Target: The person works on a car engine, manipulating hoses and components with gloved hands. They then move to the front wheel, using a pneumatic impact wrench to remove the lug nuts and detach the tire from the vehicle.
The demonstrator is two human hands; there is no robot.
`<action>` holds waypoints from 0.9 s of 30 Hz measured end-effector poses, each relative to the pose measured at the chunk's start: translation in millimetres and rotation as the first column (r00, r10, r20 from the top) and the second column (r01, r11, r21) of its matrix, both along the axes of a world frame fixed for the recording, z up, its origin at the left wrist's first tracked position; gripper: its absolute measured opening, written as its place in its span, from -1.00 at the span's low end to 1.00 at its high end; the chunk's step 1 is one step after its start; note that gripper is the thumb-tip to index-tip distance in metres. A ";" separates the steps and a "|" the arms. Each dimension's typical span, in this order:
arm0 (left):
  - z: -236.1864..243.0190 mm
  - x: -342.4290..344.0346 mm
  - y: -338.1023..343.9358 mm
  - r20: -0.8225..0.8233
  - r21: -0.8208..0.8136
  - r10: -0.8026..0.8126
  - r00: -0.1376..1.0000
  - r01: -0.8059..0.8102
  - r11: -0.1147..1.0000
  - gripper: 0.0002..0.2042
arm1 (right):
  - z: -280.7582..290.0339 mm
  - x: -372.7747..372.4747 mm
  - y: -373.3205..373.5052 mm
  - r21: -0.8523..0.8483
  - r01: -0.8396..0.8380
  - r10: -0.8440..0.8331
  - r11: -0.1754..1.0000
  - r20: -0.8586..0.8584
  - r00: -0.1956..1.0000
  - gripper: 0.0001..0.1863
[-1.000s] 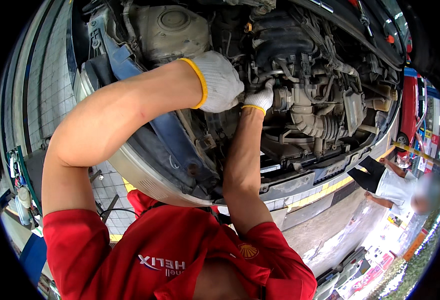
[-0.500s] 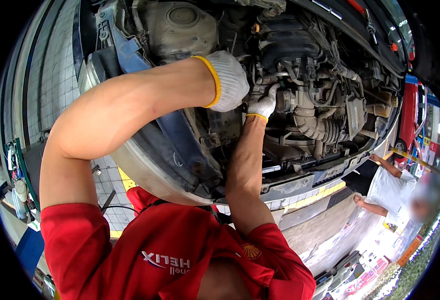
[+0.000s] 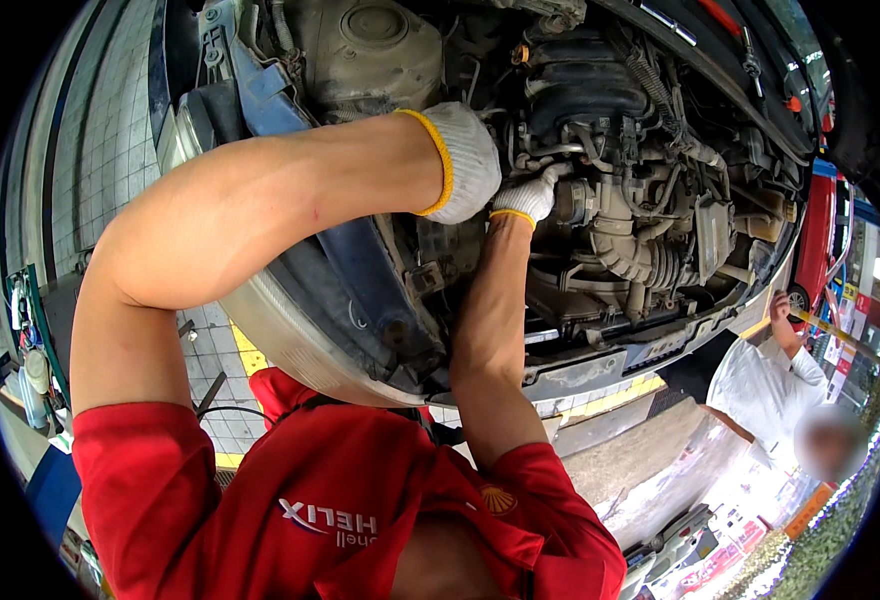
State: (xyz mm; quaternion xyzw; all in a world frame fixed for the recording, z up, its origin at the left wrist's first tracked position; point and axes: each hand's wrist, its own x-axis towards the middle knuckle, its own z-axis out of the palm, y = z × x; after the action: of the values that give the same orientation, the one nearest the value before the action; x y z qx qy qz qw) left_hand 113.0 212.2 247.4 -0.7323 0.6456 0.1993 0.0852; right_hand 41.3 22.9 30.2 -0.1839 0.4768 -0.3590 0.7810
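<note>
Both my hands reach into a car's open engine bay in white knit gloves with yellow cuffs. My left hand (image 3: 468, 163) is bent down among the parts at the side of the engine; only the back of its glove shows, and its fingers are hidden. Just right of it, my right hand (image 3: 530, 197) is curled against the engine beside a round hose joint (image 3: 572, 202). Its thumb side points up and right, while whatever the fingers grip is out of sight. Behind the hands lies the black ribbed intake manifold (image 3: 585, 85); a grey corrugated air hose (image 3: 660, 268) runs to their right.
A blue body panel (image 3: 360, 270) and the car's front edge (image 3: 600, 385) lie between me and the engine. Long metal tools (image 3: 668, 22) rest along the far right edge. Beyond the car's right side is a person in a white shirt (image 3: 760, 390), one hand raised near a yellow bar (image 3: 845, 340).
My right hand has tilted and its thumb has come down toward the right. The left hand has barely shifted. The person in white has raised one arm.
</note>
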 end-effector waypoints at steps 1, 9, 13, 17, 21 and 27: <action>-0.3 -0.1 -0.9 0.002 -0.003 -0.006 1.000 0.006 1.000 -0.65 | -2.2 -1.3 -3.1 0.004 -0.004 0.004 1.000 -0.012 1.000 -0.56; -4.5 -3.4 -3.7 0.008 -0.041 -0.040 0.999 0.040 0.998 -0.65 | -39.6 -14.8 -21.1 -0.039 -0.139 0.142 0.990 0.113 0.983 -0.39; -5.6 -4.2 -2.9 0.021 -0.028 -0.066 0.998 0.066 0.997 -0.64 | -31.6 -11.9 -15.7 0.007 -0.125 0.125 0.992 0.048 0.991 -0.35; -10.2 -4.6 -0.1 0.022 -0.026 -0.061 0.998 0.061 0.998 -0.64 | -0.7 2.3 0.4 0.065 -0.081 0.089 0.995 -0.129 0.988 -0.31; -11.6 -8.4 -0.1 0.012 0.037 -0.066 0.998 0.066 0.997 -0.66 | 30.8 14.0 15.8 0.001 -0.043 0.041 0.999 -0.273 0.961 -0.32; -9.0 -9.2 -2.1 -0.019 0.019 -0.043 0.999 0.044 0.999 -0.70 | -0.5 11.6 0.1 -0.035 -0.052 0.049 0.998 -0.086 0.995 -0.34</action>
State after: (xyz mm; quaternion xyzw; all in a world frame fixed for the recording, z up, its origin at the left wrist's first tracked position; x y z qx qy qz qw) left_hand 103.9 210.0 238.5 -0.7153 0.6602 0.2107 0.0906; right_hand 52.9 23.0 29.7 -0.2253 0.4983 -0.3398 0.7652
